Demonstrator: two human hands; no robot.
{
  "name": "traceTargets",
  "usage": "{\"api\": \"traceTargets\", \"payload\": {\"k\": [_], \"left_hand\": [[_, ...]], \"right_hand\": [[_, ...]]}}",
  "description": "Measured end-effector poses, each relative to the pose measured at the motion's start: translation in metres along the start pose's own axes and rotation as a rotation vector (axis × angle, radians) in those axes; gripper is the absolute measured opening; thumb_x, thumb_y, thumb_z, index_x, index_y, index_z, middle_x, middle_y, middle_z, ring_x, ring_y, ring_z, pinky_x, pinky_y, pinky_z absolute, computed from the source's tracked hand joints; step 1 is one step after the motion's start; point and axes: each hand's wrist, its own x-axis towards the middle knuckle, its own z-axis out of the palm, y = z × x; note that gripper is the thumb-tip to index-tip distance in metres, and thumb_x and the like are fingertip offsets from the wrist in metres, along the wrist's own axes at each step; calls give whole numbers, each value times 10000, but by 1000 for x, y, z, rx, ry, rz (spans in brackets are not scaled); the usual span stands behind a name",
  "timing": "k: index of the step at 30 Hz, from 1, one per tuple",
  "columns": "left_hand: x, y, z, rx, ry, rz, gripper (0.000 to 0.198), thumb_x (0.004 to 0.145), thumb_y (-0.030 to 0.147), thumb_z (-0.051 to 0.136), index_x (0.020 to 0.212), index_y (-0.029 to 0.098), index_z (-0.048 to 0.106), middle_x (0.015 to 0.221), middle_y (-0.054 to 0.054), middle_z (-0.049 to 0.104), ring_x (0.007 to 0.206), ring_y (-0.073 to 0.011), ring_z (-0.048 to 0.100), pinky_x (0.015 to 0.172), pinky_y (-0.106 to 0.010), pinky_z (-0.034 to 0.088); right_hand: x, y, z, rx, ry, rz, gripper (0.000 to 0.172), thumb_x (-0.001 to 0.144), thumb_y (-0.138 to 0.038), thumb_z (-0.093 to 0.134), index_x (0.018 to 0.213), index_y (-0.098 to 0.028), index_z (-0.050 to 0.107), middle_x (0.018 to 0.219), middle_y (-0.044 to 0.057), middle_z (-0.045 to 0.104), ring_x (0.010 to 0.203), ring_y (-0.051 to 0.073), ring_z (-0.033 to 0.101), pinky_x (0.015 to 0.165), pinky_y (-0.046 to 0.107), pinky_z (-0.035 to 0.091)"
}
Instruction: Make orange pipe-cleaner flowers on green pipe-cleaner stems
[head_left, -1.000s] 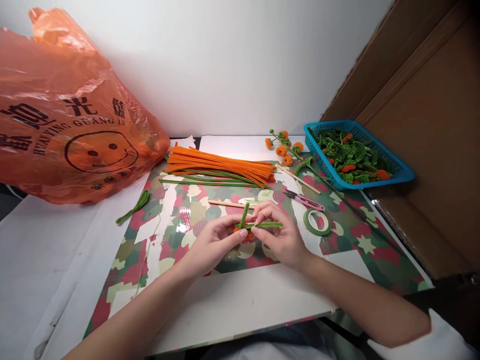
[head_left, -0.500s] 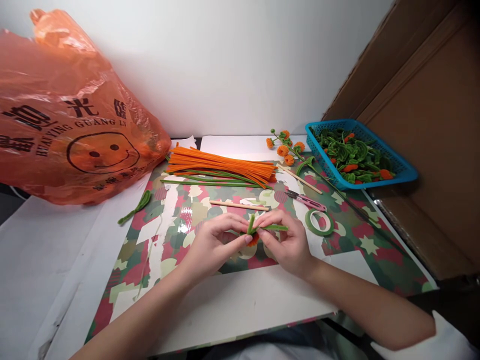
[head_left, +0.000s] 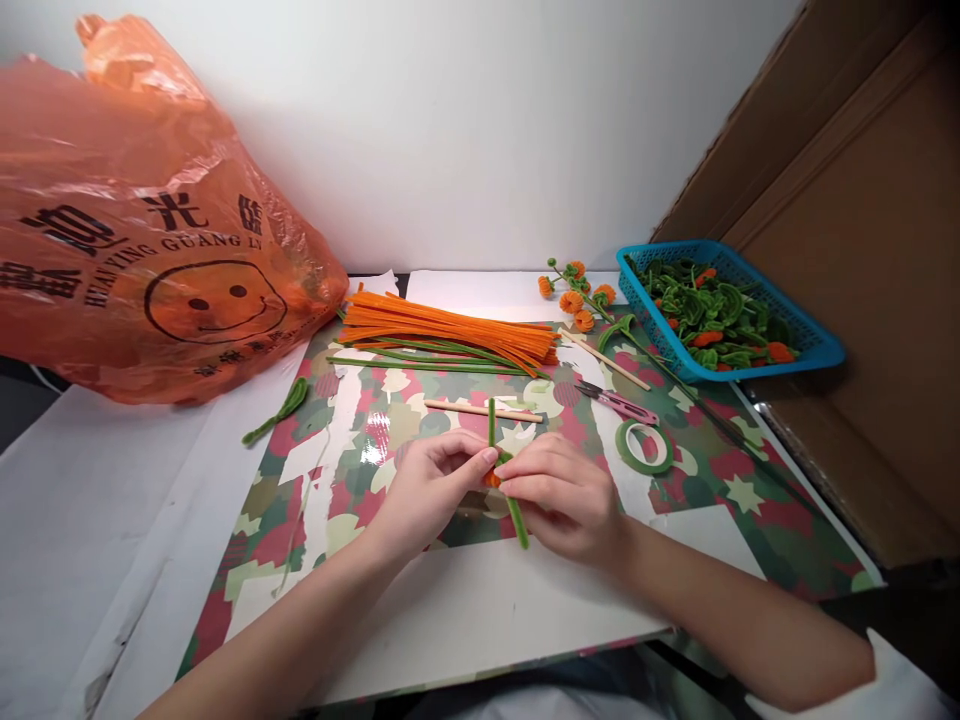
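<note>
Between my two hands is a small orange pipe-cleaner flower (head_left: 491, 479), partly hidden by fingers. A green pipe cleaner (head_left: 517, 520) crosses it, one end upright and the other angled down toward me. My left hand (head_left: 439, 485) is closed, its thumb and fingers pinching the flower from the left. From the right, my right hand (head_left: 570, 492) pinches the green pipe cleaner near its middle. Just beyond the hands lies a thin wooden stick (head_left: 457, 407).
Orange pipe cleaners (head_left: 450, 325) and several green ones (head_left: 435, 366) lie at the back. Rightward are pink-handled scissors (head_left: 622, 404), green tape (head_left: 643, 447), a finished flower stem (head_left: 571, 303) and a blue basket (head_left: 814, 358) of parts. An orange plastic bag (head_left: 202, 230) stands left.
The green pipe cleaner has turned: its right-hand end now points down toward me, and the other end stands straighter. My right hand has rolled over with it. The view has shifted slightly.
</note>
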Motion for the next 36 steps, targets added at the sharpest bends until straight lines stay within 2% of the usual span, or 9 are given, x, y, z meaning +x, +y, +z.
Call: {"api": "traceTargets", "payload": {"k": [3,7,15,21,24,27,30,36], "left_hand": [[-1,-3,2,151,51,148,192,799,305,661,672,161,667,713,-20,619,688,-125,570,627,-223,474],[-3,-6,5,267,91,242,152,816,278,634,732,166,694,777,-45,632,725,-145,588,628,-236,483],[-8,-5,10,317,140,330,125,812,180,623,701,182,681,752,-30,630,707,-140,602,611,-227,488],[-9,-6,13,300,157,366,148,839,223,612,711,188,677,787,-45,609,721,-144,600,563,-213,505],[-10,-6,13,279,172,388,150,845,236,613,716,192,675,784,-42,589,719,-144,593,552,-214,517],[-11,-6,12,267,200,407,148,845,227,612,712,198,671,779,-36,579,715,-144,585,522,-203,507],[-13,-6,12,276,210,418,124,838,210,619,730,206,679,779,-31,580,706,-140,578,528,-204,503],[-15,-5,17,258,233,455,131,821,166,611,716,202,682,758,-36,584,698,-148,573,528,-216,489]], "right_hand": [[1,0,0,-1,-48,7,206,806,-56,567,911,-208,657,811,51,728,736,186,605,666,355,485],[2,-2,3,28,1,119,146,813,-88,616,851,-218,669,735,26,718,678,157,596,645,325,473],[2,-8,8,56,67,287,179,755,-41,620,785,-209,674,734,21,735,658,149,660,642,320,462],[2,-11,8,79,115,333,151,744,-74,647,748,-220,684,683,-1,703,609,130,609,634,315,443],[1,-12,7,66,116,389,112,745,-107,671,751,-217,694,740,17,650,705,151,576,665,323,453],[-1,-11,7,77,122,474,63,754,-163,671,764,-216,703,807,34,535,790,174,538,681,333,466],[-2,-11,8,125,100,543,37,748,-182,674,729,-213,681,781,20,469,765,170,508,652,318,453],[-1,-14,10,275,74,669,150,738,-151,643,634,-189,541,769,7,441,701,141,475,577,269,415]]}}
